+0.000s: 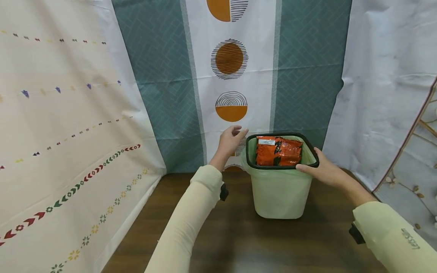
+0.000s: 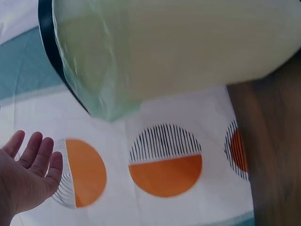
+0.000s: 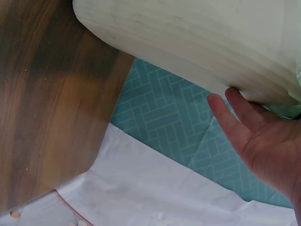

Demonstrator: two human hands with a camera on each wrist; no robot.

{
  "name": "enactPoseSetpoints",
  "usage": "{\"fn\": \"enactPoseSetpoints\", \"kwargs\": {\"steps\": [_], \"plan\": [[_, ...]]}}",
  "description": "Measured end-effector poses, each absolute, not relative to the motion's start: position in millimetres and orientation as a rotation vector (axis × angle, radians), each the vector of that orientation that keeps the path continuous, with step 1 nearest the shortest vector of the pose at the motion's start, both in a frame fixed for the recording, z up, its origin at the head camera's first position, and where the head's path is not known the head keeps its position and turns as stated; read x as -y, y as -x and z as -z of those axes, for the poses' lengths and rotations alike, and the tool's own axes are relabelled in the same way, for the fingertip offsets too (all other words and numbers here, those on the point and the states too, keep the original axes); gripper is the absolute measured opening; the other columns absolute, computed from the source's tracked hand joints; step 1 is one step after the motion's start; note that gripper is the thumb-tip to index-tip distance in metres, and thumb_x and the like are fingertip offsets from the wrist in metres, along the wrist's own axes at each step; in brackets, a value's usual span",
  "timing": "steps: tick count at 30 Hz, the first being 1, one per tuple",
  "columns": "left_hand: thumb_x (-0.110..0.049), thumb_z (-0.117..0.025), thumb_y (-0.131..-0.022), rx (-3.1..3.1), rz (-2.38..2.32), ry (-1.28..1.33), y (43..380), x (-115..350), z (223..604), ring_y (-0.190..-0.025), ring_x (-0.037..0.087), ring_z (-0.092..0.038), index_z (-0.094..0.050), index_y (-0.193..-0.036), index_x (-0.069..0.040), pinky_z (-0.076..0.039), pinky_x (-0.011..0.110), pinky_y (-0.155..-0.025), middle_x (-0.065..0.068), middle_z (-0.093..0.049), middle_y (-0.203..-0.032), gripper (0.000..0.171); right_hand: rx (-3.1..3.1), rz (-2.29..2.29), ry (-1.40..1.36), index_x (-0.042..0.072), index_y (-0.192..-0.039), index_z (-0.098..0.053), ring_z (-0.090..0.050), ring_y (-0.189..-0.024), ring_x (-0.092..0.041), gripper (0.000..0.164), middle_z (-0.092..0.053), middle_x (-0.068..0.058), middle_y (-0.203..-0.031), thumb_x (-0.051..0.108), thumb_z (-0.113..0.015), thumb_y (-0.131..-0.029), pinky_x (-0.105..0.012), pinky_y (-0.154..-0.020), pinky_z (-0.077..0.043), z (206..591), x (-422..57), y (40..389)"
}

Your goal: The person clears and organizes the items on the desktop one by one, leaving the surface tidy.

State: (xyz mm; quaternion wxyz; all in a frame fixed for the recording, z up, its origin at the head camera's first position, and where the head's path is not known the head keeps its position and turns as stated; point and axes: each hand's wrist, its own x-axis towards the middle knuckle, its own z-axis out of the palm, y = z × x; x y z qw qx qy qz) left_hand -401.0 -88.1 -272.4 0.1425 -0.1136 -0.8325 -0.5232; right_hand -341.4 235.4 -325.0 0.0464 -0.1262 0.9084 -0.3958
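Note:
A pale trash bin with a black rim stands on the wooden table. A light green bag lines it and folds over the outside. Inside lies a shiny orange-red packet with a white label. My right hand rests at the bin's right corner, thumb on the rim. Its visible fingers run nearly straight along the bin's side in the right wrist view. Left of the bin and apart from it, my left hand is held up empty, its fingers loosely spread.
Patterned cloths hang around the table: a cream one at left, a teal and white one behind, a whitish one at right. The brown table top stretches in front of the bin.

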Motion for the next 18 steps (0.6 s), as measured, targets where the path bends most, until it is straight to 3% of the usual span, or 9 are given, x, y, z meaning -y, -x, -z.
{"fn": "enactPoseSetpoints", "kwargs": {"steps": [6,8,14,18], "plan": [[-0.049,-0.059,-0.097,2.432,1.439,0.236,403.5,111.3,282.7,-0.117,0.025,-0.055,-0.054,-0.139,-0.011,-0.048,0.041,-0.099,0.009,-0.058,-0.128,0.057,-2.788,1.14,0.319,0.003,-0.148,0.032,-0.008,-0.136,-0.064,0.118,0.014,-0.041,-0.153,0.065,-0.052,-0.093,-0.076,-0.099,-0.022,323.3,-244.2,336.1],[-0.048,-0.059,-0.097,2.439,1.422,0.208,404.6,120.4,287.8,-0.118,0.027,-0.054,-0.054,-0.139,-0.01,-0.047,0.042,-0.099,0.011,-0.057,-0.13,0.057,-2.8,1.149,0.319,0.002,-0.148,0.031,-0.01,-0.135,-0.065,0.116,0.011,-0.043,-0.152,0.065,-0.05,-0.094,-0.076,-0.099,-0.023,325.7,-248.5,334.6],[-0.045,-0.059,-0.098,2.523,1.217,0.133,406.6,156.2,305.2,-0.123,0.033,-0.049,-0.051,-0.141,-0.006,-0.043,0.048,-0.102,0.018,-0.052,-0.136,0.058,-2.827,1.232,0.614,0.004,-0.154,0.019,-0.021,-0.135,-0.062,0.101,-0.005,-0.04,-0.154,0.041,-0.058,-0.099,-0.073,-0.098,-0.029,353.3,-268.0,335.5],[-0.045,-0.057,-0.099,2.634,0.945,0.074,406.2,186.5,319.7,-0.126,0.034,-0.047,-0.048,-0.143,-0.003,-0.04,0.048,-0.105,0.019,-0.049,-0.138,0.061,-2.875,1.034,0.529,-0.003,-0.152,0.019,-0.031,-0.128,-0.063,0.107,-0.013,-0.046,-0.149,0.048,-0.058,-0.098,-0.07,-0.094,-0.037,373.6,-287.6,335.1]]}}
